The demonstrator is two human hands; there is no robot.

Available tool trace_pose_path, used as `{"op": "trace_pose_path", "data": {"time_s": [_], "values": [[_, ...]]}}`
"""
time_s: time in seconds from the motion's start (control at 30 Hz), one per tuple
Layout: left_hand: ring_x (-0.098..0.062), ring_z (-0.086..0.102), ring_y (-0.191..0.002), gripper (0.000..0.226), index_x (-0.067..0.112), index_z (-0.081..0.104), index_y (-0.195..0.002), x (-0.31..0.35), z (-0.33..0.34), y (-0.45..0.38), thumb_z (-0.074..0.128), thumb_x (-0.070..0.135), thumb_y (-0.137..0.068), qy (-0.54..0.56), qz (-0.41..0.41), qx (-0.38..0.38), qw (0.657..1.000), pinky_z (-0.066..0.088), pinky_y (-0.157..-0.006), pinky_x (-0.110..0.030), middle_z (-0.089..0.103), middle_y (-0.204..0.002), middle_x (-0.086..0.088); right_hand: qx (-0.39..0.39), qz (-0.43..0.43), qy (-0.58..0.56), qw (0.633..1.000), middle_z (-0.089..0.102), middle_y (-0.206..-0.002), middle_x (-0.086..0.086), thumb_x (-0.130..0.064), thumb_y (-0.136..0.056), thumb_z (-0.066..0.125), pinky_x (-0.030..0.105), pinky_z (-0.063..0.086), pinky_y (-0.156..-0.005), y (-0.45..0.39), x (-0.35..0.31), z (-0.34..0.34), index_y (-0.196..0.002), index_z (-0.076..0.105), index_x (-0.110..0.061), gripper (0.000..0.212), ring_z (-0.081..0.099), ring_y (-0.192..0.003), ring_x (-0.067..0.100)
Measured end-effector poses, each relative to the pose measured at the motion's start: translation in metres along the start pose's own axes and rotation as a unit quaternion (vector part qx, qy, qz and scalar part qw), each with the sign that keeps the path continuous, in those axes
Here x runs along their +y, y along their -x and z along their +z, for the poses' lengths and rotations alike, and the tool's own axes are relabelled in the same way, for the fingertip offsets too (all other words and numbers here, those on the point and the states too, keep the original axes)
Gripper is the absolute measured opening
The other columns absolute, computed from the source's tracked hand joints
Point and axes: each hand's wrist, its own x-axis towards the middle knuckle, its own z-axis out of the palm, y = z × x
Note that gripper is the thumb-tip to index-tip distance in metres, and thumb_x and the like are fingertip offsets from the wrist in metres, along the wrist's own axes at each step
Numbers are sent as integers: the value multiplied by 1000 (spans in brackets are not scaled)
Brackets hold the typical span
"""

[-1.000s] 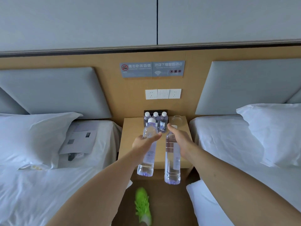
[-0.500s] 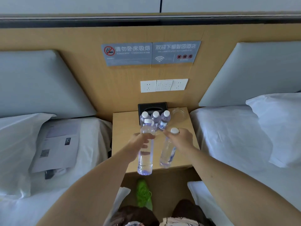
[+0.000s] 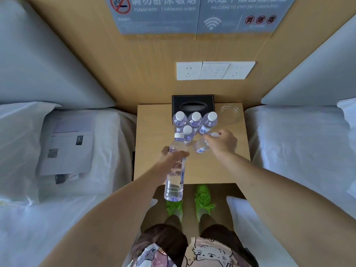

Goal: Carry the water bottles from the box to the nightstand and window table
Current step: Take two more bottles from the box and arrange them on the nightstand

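**Nightstand delivery: right bottle touching down**

Between two white beds, the nightstand surface (image 3: 154,120) occupies the centre of the frame, backed by a wooden wall panel with sockets (image 3: 215,70).

Change since half a second ago: the right hand (image 3: 223,142) has lowered its bottle (image 3: 201,146) from mid-air to the surface, just beside the standing group. Its fingers curl over the cap end; whether the base is fully seated cannot be told. The left hand (image 3: 174,156) grips the second carried bottle (image 3: 174,178) round its upper body, base hanging past the front edge (not yet placed).

Meaning: one placement appears nearly done, one remains.

Count:
- Standing bottles (image 3: 195,122): four, in front of the tissue box (image 3: 192,105).
- Bottles in hand: two.
- Glass dish (image 3: 230,112): one, upper right of the surface.
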Motion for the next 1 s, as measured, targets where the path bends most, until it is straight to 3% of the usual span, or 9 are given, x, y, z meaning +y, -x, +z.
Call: {"op": "trace_pose_path", "data": {"time_s": [0.13, 0.23, 0.43, 0.53, 0.6, 0.7, 0.83, 0.93, 1.0], "values": [[-27, 65, -86, 43, 8, 70, -100, -3, 1, -11, 92, 19, -65, -29, 36, 47, 998, 58, -62, -36, 71, -97, -15, 2, 12, -30, 999, 58, -68, -9, -31, -72, 75, 22, 32, -47, -9, -3, 7, -71, 59, -19, 20, 51, -58, 8], [-27, 67, -86, 34, 10, 75, -93, -1, 3, -15, 92, 17, -65, -113, 54, 63, 990, 60, -83, -48, 74, -99, -18, -3, 9, -36, 999, 57, -66, -9, -33, -72, 74, 23, 31, -47, -15, -5, 10, -68, 56, -20, 23, 49, -56, 8], [-17, 56, -77, 54, 24, 57, -103, -8, 18, -12, 89, 10, -62, -210, 129, 90, 965, 46, -59, -25, 62, -91, 6, -22, 7, -49, 999, 60, -81, -6, -36, -73, 77, 27, 42, -56, -23, 0, 17, -91, 60, -15, 32, 56, -68, 12], [-17, 56, -78, 54, 26, 58, -107, -9, 29, -13, 86, 8, -65, -231, 148, 91, 957, 43, -58, -23, 63, -91, 7, -28, -14, -37, 999, 61, -79, -8, -41, -73, 79, 29, 47, -61, -26, 1, 18, -91, 60, -15, 36, 58, -70, 14], [-14, 56, -81, 55, 31, 62, -106, -10, 33, -15, 84, 4, -64, -240, 169, 83, 952, 41, -56, -13, 62, -92, 12, -30, -27, -36, 999, 60, -78, -9, -46, -73, 80, 30, 47, -62, -28, 1, 18, -90, 60, -15, 41, 57, -70, 13], [-10, 55, -93, 63, 28, 74, -113, -14, 38, -19, 82, -6, -61, -239, 194, 81, 948, 41, -62, -2, 56, -111, 9, -44, -56, -26, 997, 59, -76, -10, -53, -76, 79, 30, 42, -60, -31, 2, 18, -89, 59, -14, 46, 55, -69, 12], [-12, 58, -92, 66, 24, 75, -118, -22, 43, -22, 79, -9, -60, -279, 219, 85, 931, 42, -59, -1, 56, -110, 12, -58, -83, -13, 995, 57, -78, -13, -58, -79, 77, 31, 42, -67, -33, 5, 19, -95, 59, -17, 48, 58, -78, 17], [-16, 63, -98, 67, 23, 73, -124, -27, 48, -24, 74, -9, -65, -320, 271, 103, 902, 39, -72, -2, 63, -115, 12, -61, -90, -15, 994, 57, -78, -15, -61, -78, 77, 31, 42, -70, -34, 8, 19, -97, 58, -20, 49, 59, -79, 17], [-24, 66, -99, 65, 21, 71, -124, -30, 52, -26, 70, -10, -67, -342, 303, 115, 882, 48, -80, -20, 69, -118, 3, -65, -102, -10, 993, 56, -76, -15, -62, -78, 76, 30, 40, -67, -34, 10, 19, -97, 57, -22, 48, 56, -73, 13]]}}
